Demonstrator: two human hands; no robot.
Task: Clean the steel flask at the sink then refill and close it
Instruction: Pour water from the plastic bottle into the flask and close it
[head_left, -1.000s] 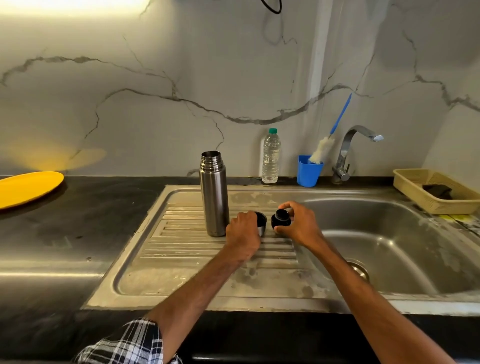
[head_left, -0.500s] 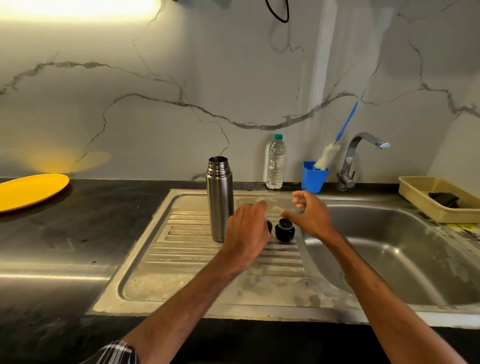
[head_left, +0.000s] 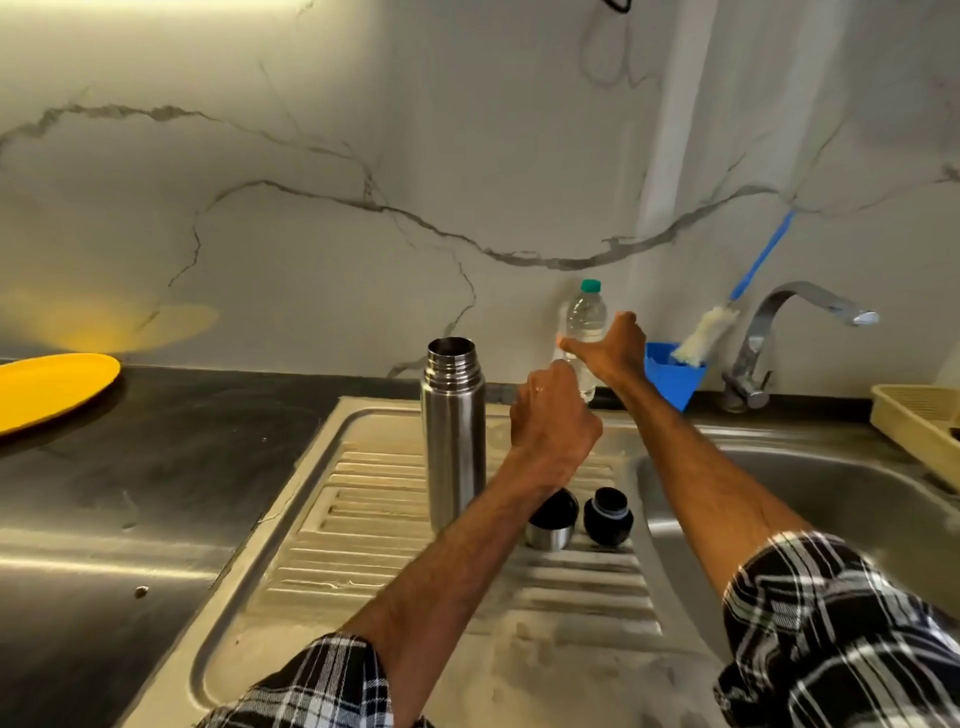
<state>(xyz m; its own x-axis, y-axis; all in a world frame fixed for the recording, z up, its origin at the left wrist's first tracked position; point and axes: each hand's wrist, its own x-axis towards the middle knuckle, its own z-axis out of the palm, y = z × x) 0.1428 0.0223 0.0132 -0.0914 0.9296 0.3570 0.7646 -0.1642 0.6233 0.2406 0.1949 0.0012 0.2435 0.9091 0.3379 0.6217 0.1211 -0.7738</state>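
The open steel flask (head_left: 453, 436) stands upright on the ribbed drainboard (head_left: 363, 499). Its steel cup lid (head_left: 551, 524) and black stopper (head_left: 608, 517) sit side by side just right of it, with no hand on them. My right hand (head_left: 615, 349) reaches to the clear water bottle (head_left: 587, 310) at the back wall, thumb spread across its front; no closed grip shows. My left hand (head_left: 556, 418) hovers above the drainboard between flask and bottle, fingers loosely curled, holding nothing.
A blue holder (head_left: 672, 378) with a white bottle brush (head_left: 706, 333) stands beside the tap (head_left: 769, 332). The sink basin (head_left: 841, 525) lies to the right, with a beige basket (head_left: 917, 418) past it. A yellow plate (head_left: 49, 387) rests on the dark counter at left.
Both hands let go of the cup lid and stopper and lifted off them. My right hand moved back to the water bottle; my left hand rose above the drainboard.
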